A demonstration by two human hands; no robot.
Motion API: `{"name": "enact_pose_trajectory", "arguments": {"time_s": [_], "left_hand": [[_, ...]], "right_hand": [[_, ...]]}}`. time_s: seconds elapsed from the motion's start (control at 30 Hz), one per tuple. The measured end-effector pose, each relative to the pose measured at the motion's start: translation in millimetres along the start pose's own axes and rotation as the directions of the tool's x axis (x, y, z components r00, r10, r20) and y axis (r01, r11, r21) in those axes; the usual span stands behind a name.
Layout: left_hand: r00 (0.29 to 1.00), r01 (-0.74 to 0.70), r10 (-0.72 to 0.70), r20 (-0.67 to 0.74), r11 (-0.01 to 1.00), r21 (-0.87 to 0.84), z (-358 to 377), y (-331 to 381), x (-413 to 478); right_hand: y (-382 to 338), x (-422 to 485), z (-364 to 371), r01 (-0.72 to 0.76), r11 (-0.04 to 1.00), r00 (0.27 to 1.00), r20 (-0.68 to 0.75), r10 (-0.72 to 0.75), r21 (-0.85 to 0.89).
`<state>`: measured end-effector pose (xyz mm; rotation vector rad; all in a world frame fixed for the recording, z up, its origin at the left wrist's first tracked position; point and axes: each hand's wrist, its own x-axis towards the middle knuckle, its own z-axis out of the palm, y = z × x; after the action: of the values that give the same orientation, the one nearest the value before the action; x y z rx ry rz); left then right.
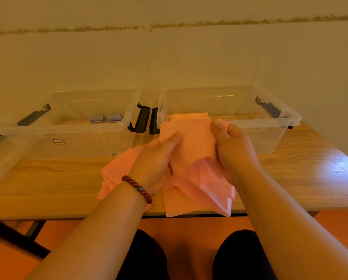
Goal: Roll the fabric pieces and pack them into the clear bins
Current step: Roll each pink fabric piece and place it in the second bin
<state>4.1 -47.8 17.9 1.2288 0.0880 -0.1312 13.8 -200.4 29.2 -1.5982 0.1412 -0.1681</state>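
Note:
A pink fabric piece is lifted above the wooden table, bunched between both hands. My left hand, with a red bead bracelet on the wrist, grips its left side. My right hand grips its upper right edge near the rim of the right clear bin. Loose ends of the fabric hang over the table's front edge. Folded pink fabric lies inside the right bin. The left clear bin holds two small grey-blue rolls.
Black latch handles sit between the two bins and at their outer ends. A wall stands right behind the bins. My knees in dark trousers show below the table edge, over an orange floor.

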Motion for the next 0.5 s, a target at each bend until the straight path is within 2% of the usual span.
{"name": "enact_pose_trajectory", "arguments": {"time_s": [0.07, 0.13, 0.2, 0.23, 0.37, 0.43, 0.5], "left_hand": [[0.999, -0.032, 0.032, -0.017, 0.999, 0.013, 0.6, 4.0, -0.7], [0.99, -0.106, 0.109, -0.095, 0.994, 0.033, -1.3, 11.7, 4.5], [0.973, -0.178, 0.188, -0.13, 0.98, 0.087, -4.9, 21.1, 14.7], [0.972, -0.186, 0.198, -0.122, 0.977, 0.105, -6.4, 26.4, 19.8], [0.994, -0.1, 0.09, 0.054, 0.972, 0.212, -6.0, 39.6, 27.3], [0.996, -0.091, 0.086, 0.031, 0.951, 0.295, -1.8, 40.1, 26.6], [0.979, -0.12, 0.179, -0.099, 0.895, 0.429, 0.4, 38.7, 29.3]], "right_hand": [[-6.3, 3.4, -4.0, -0.113, 0.985, 0.993, 0.057, 0.107, 0.13], [-11.5, 2.3, -10.2, -0.264, 0.943, 0.946, 0.243, 0.213, 0.201], [-12.8, -3.4, -12.7, -0.247, 0.964, 0.898, 0.396, 0.19, 0.097], [-13.2, -5.4, -12.1, -0.198, 0.976, 0.905, 0.398, 0.148, 0.086], [-21.9, 5.9, -7.2, -0.064, 0.936, 0.988, 0.152, 0.012, 0.345], [-23.3, 18.7, -6.9, -0.008, 0.963, 0.998, 0.058, -0.008, 0.27], [-17.8, 28.8, -5.9, 0.032, 0.986, 0.999, 0.003, -0.033, 0.162]]}}
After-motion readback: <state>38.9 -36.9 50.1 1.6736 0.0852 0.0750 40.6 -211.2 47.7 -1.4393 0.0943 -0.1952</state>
